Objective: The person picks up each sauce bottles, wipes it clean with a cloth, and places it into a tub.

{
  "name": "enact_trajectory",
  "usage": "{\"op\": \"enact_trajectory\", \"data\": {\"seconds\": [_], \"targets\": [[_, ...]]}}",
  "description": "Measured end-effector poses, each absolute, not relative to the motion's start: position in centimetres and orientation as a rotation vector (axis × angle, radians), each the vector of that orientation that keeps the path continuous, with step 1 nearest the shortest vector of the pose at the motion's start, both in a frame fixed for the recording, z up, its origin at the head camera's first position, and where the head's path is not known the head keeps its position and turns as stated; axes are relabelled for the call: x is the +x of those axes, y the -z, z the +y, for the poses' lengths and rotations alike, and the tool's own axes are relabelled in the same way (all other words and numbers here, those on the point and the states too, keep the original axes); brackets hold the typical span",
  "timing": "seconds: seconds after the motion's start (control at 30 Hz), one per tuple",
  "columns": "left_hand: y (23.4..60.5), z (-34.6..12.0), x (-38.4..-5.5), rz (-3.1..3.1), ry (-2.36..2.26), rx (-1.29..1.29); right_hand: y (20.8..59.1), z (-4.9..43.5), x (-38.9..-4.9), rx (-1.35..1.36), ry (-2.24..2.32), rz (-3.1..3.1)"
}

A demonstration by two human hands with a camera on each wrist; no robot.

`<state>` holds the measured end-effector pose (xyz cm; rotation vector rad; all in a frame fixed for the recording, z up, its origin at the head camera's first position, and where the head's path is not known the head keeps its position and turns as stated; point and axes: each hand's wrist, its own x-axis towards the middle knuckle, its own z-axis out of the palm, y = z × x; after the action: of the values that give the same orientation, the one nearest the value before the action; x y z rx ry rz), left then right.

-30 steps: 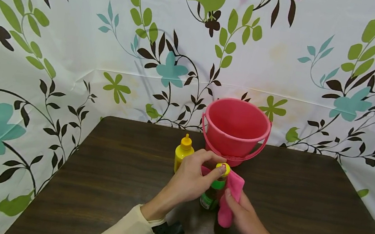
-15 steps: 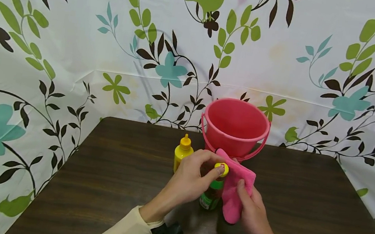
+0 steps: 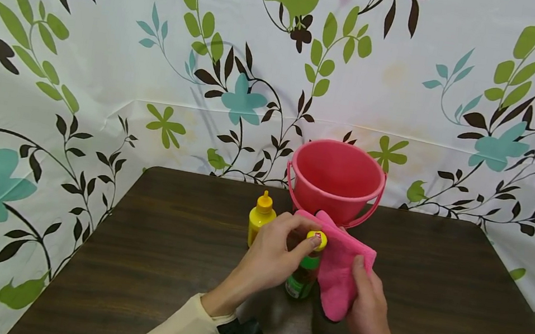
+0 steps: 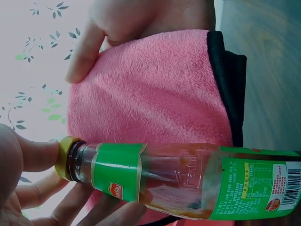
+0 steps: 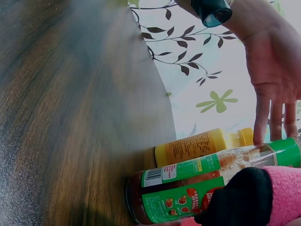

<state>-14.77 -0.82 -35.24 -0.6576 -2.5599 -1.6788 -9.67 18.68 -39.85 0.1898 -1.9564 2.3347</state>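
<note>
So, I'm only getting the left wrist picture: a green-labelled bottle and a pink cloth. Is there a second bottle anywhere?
Observer: Yes, the head view shows a yellow bottle, farther back and partly hidden by the left hand.
Operator: Oh! And what's at the far side of the table?
Observer: A pink bucket, standing upright.
Operator: My green bottle runs out of my picture. Can you see its bottom?
Observer: Yes, the right wrist view shows its base, apparently resting on the table.

Two hands (image 3: 277, 245) (image 3: 370, 310), two bottles (image 3: 300, 285) (image 3: 259, 221), one cloth (image 3: 341, 272), one bucket (image 3: 333, 205).
</note>
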Motion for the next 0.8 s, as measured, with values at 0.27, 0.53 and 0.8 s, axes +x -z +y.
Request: {"op": "enact_trajectory", "data": {"seconds": [0.27, 0.53, 0.8], "targets": [[35.3, -0.5, -15.0, -2.558, 1.632, -0.651, 40.0, 18.3, -9.0, 0.14, -2.198, -1.969], [35.3, -0.4, -15.0, -2.562, 1.62, -0.634, 40.3, 17.4, -8.9, 0.395, -2.136, -1.981], [35.1, -0.7, -14.8, -2.533, 1.761, -0.654, 39.5, 17.0, -9.2, 0.447, -2.211, -2.189]]}}
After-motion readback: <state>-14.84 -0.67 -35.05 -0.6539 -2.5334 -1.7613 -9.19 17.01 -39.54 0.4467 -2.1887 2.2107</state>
